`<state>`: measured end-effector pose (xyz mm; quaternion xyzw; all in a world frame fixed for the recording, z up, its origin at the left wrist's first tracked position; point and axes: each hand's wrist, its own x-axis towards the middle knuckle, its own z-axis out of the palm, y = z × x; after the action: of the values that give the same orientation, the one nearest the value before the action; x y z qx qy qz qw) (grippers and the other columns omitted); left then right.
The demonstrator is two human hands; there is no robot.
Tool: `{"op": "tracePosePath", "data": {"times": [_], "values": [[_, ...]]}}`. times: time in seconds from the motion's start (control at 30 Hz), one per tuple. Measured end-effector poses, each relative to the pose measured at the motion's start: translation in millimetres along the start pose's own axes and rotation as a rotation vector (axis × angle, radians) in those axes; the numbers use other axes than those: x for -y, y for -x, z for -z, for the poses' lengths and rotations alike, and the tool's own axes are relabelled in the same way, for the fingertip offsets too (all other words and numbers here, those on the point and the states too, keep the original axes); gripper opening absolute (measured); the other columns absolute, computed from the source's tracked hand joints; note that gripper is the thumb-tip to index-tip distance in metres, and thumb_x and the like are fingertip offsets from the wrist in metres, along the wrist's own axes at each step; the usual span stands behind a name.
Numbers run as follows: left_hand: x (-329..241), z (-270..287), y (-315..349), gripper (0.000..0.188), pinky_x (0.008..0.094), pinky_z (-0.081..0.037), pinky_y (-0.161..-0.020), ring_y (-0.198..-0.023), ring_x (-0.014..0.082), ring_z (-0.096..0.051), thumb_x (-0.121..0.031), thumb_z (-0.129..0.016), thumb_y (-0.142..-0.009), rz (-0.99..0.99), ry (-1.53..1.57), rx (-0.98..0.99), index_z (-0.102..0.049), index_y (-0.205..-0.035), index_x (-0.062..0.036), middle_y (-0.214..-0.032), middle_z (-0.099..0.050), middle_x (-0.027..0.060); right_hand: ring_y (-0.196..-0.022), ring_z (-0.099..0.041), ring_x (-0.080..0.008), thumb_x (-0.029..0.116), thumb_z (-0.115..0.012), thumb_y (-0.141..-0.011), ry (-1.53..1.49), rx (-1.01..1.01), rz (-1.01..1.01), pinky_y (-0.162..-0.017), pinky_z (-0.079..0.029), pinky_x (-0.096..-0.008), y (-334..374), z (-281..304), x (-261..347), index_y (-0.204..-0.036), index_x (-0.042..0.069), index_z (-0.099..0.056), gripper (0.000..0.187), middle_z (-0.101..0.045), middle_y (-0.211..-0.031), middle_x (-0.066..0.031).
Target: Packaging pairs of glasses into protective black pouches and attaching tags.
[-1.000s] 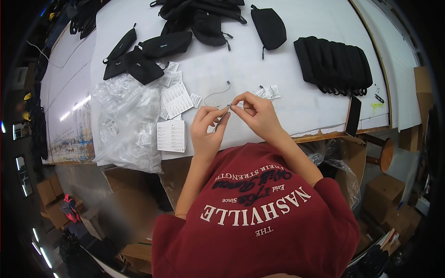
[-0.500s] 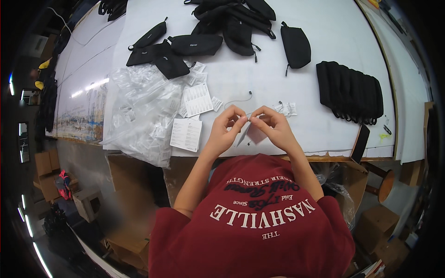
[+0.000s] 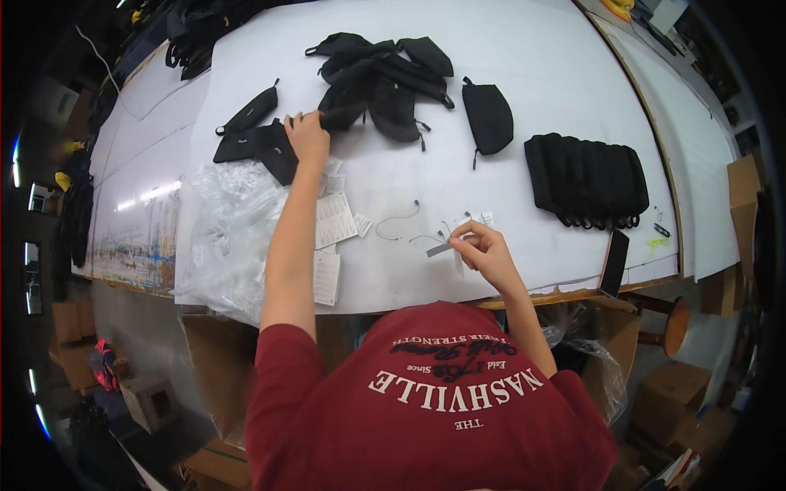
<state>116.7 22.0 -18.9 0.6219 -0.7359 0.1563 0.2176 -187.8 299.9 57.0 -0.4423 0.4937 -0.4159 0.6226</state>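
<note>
My left hand (image 3: 309,139) reaches forward, its fingers closed on the left end of a black zip pouch (image 3: 344,118) beside the pouch heap. Part of that pouch is hidden behind the hand. Nearer the table's front edge, my right hand (image 3: 485,248) pinches a small grey hang tag (image 3: 439,250) with a thin string. Left of the tag lies a loose tag string (image 3: 396,217) with a dark end. A white label (image 3: 486,218) lies just beyond my right hand.
More black pouches (image 3: 395,110) are heaped at the far middle; a single pouch (image 3: 489,119) lies right of them. A row of stacked pouches (image 3: 583,182) sits at right. At left are a clear plastic bag (image 3: 221,245) and printed sheets (image 3: 334,219). A dark, flat object (image 3: 614,262) rests at the front edge.
My hands were together at the tag; now they are apart. The left has gone forward and left to take hold of a pouch, while the right keeps the tag.
</note>
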Motion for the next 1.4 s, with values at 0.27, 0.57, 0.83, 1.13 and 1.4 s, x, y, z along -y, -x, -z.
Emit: {"op": "tracePosePath", "data": {"times": [0.27,0.57,0.83,1.13,1.4], "values": [[-81,84,58,0.056,0.0402,-0.046,-0.084,-0.099,0.0346,-0.06,-0.032,-0.072,-0.078,0.364,0.977,0.378,-0.049,-0.116,0.0019,-0.111,-0.059,0.0241,-0.047,-0.034,-0.0008,0.013,-0.061,-0.088,-0.017,-0.137,-0.045,-0.045,-0.024,-0.0192,3,11,-1,-0.09,0.003,-0.062,0.011,-0.045,-0.052,0.0071],[-118,140,180,0.03,0.0442,-0.028,-0.098,-0.122,0.0286,-0.037,0.004,-0.058,-0.075,-0.234,0.612,0.458,-0.067,-0.092,-0.0188,-0.127,-0.052,0.0021,-0.048,-0.039,-0.0033,0.015,-0.063,-0.084,0.213,-0.117,-0.052,-0.048,-0.029,-0.0221,-6,6,-14,-0.09,0.003,-0.065,0.013,-0.045,-0.051,0.0052],[-128,161,191,0.016,0.0352,-0.032,-0.085,-0.093,0.0221,-0.043,-0.008,-0.072,-0.071,0.101,0.718,0.106,-0.069,-0.085,-0.0136,-0.093,-0.055,0.001,-0.045,-0.045,-0.0144,0.017,-0.064,-0.082,0.642,-0.082,0.119,-0.046,-0.035,-0.0289,-18,-43,-7,-0.091,0.007,-0.065,0.013,-0.049,-0.052,-0.0064],[-125,166,194,0.012,0.0319,-0.034,-0.074,-0.075,0.0175,-0.047,-0.009,-0.071,-0.073,0.304,0.956,0.288,-0.067,-0.084,-0.008,-0.075,-0.055,0.0007,-0.048,-0.051,-0.0171,0.013,-0.065,-0.081,0.677,-0.031,0.37,-0.049,-0.041,-0.0289,-26,-52,-24,-0.093,0.007,-0.066,0.014,-0.057,-0.059,-0.0081],[-134,187,184,0.007,0.0241,-0.04,-0.069,-0.076,0.0098,-0.054,-0.006,-0.063,-0.086,0.578,1.32,0.053,-0.062,-0.092,-0.0017,-0.084,-0.062,0.0034,-0.069,-0.053,-0.0069,0.012,-0.062,-0.088,0.05,0.041,0.078,-0.065,-0.041,-0.0221,-25,-34,-8,-0.095,0.005,-0.057,0.012,-0.057,-0.067,0.0012]]}}
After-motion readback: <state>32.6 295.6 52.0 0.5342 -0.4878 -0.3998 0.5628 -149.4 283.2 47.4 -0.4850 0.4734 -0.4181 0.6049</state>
